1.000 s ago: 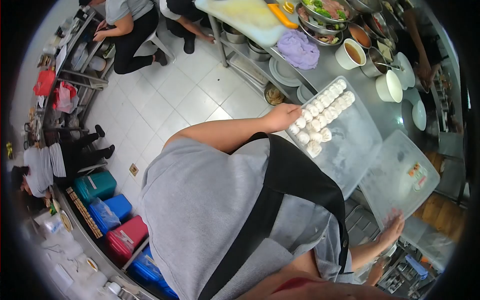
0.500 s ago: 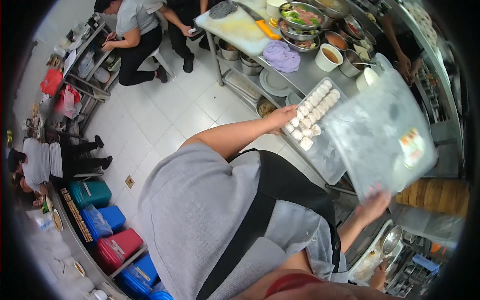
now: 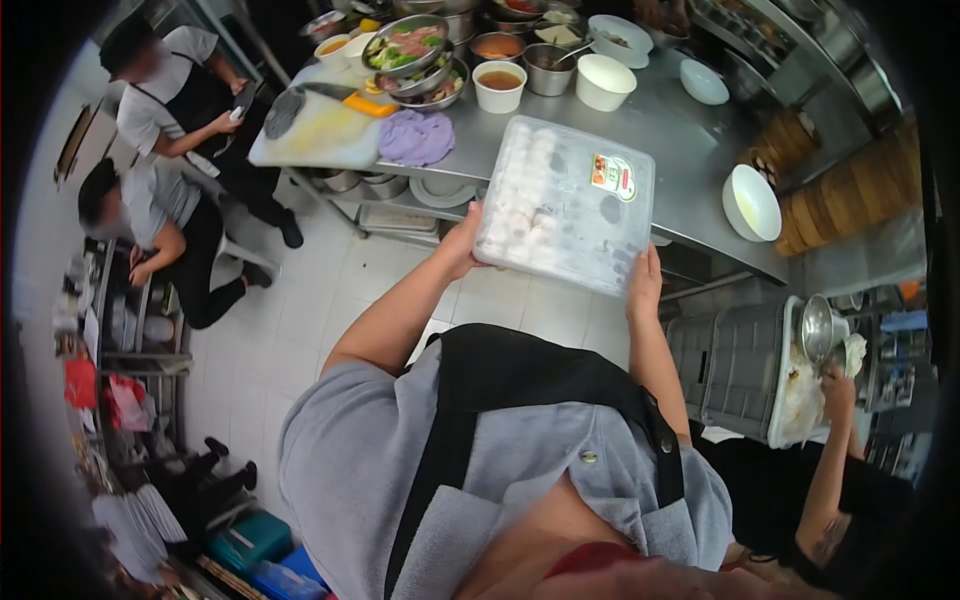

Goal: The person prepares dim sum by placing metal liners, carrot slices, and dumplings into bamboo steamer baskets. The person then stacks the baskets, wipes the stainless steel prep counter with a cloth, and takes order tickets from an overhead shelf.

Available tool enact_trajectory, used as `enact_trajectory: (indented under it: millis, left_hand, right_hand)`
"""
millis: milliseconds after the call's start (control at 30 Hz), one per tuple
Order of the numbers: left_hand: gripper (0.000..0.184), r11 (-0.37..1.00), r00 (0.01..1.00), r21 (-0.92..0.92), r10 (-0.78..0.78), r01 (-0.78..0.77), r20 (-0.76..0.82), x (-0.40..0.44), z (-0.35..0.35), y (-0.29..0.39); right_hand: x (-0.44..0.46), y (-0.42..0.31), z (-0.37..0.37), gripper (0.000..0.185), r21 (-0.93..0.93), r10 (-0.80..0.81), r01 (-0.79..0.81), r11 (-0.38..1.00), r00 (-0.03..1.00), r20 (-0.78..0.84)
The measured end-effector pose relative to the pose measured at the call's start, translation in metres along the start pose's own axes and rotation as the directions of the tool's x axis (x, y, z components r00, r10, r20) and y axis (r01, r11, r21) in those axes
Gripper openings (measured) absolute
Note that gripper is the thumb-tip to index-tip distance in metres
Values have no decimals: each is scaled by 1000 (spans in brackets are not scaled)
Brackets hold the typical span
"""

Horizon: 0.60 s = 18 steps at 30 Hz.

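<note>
Between my hands is a square clear plastic container (image 3: pixel 580 225) with its frosted lid on and a colourful label on top. Through the lid, rows of white round dumplings (image 3: pixel 530 185) show along the left side. My left hand (image 3: pixel 463 243) grips the container's left edge near the front corner. At the front right corner, my right hand (image 3: pixel 643 280) holds the other side, fingers against the wall. The container is held at the front edge of the steel table, over the floor in part.
On the steel table (image 3: pixel 690 150) stand stacked bowls of vegetables (image 3: pixel 405 50), a tub of brown sauce (image 3: pixel 498 88), a purple cloth (image 3: pixel 416 138) and a cutting board (image 3: pixel 330 135). A white bowl (image 3: pixel 750 203) sits by bamboo steamers (image 3: pixel 850 205). Co-workers are at left and lower right.
The lid, earlier raised in my right hand beside the dumpling tray, now lies over it. My right hand has moved to the container's side, and my view has turned.
</note>
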State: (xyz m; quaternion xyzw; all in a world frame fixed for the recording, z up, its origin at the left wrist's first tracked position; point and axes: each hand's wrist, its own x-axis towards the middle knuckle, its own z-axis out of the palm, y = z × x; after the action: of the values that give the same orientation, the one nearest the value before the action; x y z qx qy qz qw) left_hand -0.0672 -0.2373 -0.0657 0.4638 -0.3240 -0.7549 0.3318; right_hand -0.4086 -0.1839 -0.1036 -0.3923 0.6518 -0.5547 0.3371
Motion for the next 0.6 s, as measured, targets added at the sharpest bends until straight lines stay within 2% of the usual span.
enact_trajectory:
  millis: [67,100,167,233,267,333,433,467,567,600]
  left_hand:
    - [67,999,993,37,-34,30,110,8,-8,5]
    - [65,998,988,46,-47,40,148,2,-9,14]
    - [69,992,999,125,-1,-3,36,2,-10,20]
    - [69,957,996,279,90,-82,-19,20,-28,15]
    - [70,980,997,192,41,-52,62,29,-38,14]
    - [70,999,969,38,-34,26,246,43,-58,17]
    - [68,991,938,-23,-114,128,327,45,-70,40]
    - [63,984,941,-61,-142,168,309,42,-71,49]
    - [57,994,953,-48,-77,95,292,59,-84,28]
    - [55,992,963,-112,-19,51,269,54,-81,26]
  right_hand:
    - [2,-16,13,47,-74,36,-35,997,999,18]
    - [6,-15,17,49,-93,146,-145,985,989,3]
    - [5,-12,19,54,-150,367,-363,920,930,-4]
    - [-19,-47,33,61,-167,453,-442,882,891,34]
    - [-21,-36,34,61,-98,423,-416,904,904,64]
    - [-35,-43,48,62,-65,461,-459,886,887,20]
    - [-56,-38,61,61,-53,449,-450,892,893,-34]
    - [-62,-34,65,61,-48,435,-437,898,899,-45]
    - [-72,-20,62,60,-145,286,-304,942,949,-129]
    - [-74,-32,59,60,-188,259,-270,944,962,-82]
